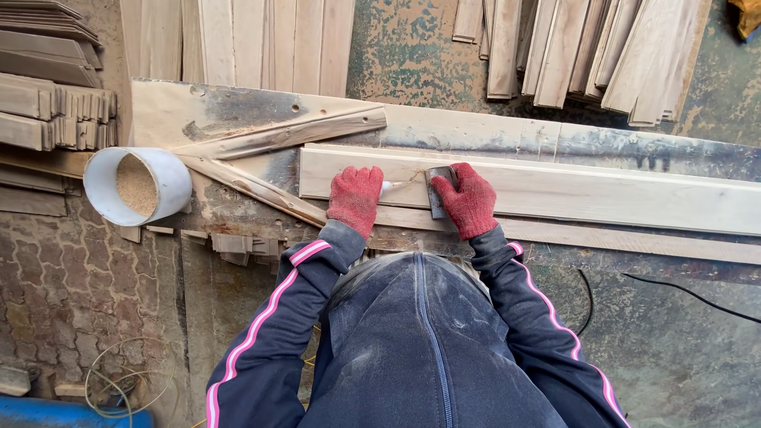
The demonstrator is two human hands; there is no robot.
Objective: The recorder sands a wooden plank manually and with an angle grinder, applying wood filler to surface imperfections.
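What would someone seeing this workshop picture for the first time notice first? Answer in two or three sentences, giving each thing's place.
Two red-gloved hands meet at the centre on a long pale board: the left hand holds a small white object, the right hand a dark flat scraper. To the left, a white tub of sawdust lies on its side. Stacked planks fill the top edge.

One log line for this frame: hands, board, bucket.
left hand: on white tube | right hand: holds scraper | board: flat | bucket: sawdust
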